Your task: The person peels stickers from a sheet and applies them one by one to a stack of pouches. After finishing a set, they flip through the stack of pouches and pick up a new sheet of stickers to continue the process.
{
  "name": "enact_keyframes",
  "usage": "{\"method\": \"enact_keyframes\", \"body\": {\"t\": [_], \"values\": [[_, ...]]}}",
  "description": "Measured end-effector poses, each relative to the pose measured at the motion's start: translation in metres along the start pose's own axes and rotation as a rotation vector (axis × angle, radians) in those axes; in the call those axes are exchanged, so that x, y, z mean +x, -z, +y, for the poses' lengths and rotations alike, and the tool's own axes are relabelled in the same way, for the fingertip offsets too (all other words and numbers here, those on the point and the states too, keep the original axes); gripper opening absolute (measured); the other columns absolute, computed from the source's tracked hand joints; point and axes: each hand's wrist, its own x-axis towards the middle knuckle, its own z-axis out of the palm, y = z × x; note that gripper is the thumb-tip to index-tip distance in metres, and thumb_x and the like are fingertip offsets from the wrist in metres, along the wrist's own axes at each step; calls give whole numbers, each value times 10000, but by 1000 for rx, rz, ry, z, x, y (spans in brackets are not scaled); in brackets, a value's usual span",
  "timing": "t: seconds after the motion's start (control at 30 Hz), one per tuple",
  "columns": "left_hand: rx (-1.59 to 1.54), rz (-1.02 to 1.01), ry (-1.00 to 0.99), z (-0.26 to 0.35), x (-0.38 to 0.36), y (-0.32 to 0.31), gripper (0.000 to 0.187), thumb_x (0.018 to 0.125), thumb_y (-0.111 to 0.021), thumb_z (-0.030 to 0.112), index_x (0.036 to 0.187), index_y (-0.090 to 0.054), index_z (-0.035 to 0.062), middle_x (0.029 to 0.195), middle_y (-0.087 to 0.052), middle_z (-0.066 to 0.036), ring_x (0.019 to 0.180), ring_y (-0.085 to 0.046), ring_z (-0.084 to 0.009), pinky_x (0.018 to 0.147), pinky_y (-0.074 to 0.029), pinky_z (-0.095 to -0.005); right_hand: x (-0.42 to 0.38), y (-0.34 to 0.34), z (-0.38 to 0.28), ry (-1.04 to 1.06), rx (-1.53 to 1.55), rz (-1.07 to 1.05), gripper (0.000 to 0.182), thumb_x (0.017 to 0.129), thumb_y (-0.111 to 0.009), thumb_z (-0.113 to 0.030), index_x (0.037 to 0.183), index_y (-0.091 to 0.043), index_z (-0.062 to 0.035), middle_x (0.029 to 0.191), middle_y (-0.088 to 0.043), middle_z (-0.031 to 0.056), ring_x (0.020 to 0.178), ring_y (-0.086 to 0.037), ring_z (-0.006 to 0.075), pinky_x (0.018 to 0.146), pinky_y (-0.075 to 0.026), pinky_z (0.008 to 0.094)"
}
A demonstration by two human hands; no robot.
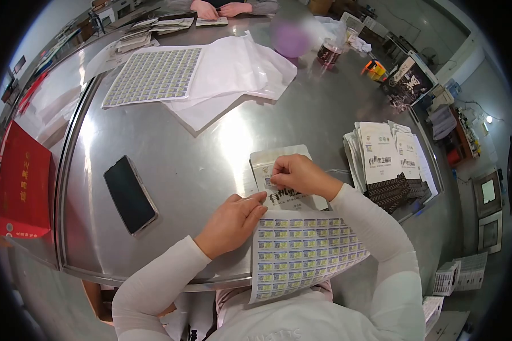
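A pale pouch [287, 202] with black printed characters lies flat on the metal table in front of me. My right hand [301, 175] is over its upper part, finger and thumb pinched at a small sticker [268, 181] on the pouch face. My left hand [233, 221] rests at the pouch's lower left edge, fingers stretched towards it and holding nothing. Between my forearms a sheet of small stickers [298, 250], blue and yellow-green, hangs over the table's front edge. Its top edge lies against the pouch bottom.
Stacked pouches [378, 153] stand to the right. A phone [129, 195] lies left of my hands, with a red box [21, 179] beyond it. Farther back are another sticker sheet [153, 74], white paper [227, 74] and a jar [329, 54]. Another person's hands [221, 9] work across the table.
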Motion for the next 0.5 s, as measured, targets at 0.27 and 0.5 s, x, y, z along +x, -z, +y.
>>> {"method": "enact_keyframes", "body": {"t": [0.27, 0.5], "values": [[5, -2, -18, -2, 0, -2, 389, 964, -492, 237, 1273, -553, 9, 922, -668, -116, 885, -553, -267, 821, -460, -359, 9, 3, -9, -44, -61, -82, 120, 803, -663, -116, 781, -630, -3, 663, -659, 62, 597, -613, 138, 584, -481, 281], [40, -18, 4, 1, 0, -1, 395, 964, -485, 240, 1281, -545, 11, 925, -669, -115, 887, -553, -277, 822, -462, -365, 10, 2, -17, -83, -114, -82, 119, 803, -662, -119, 778, -633, -6, 662, -664, 61, 600, -618, 137, 587, -481, 284]]}}
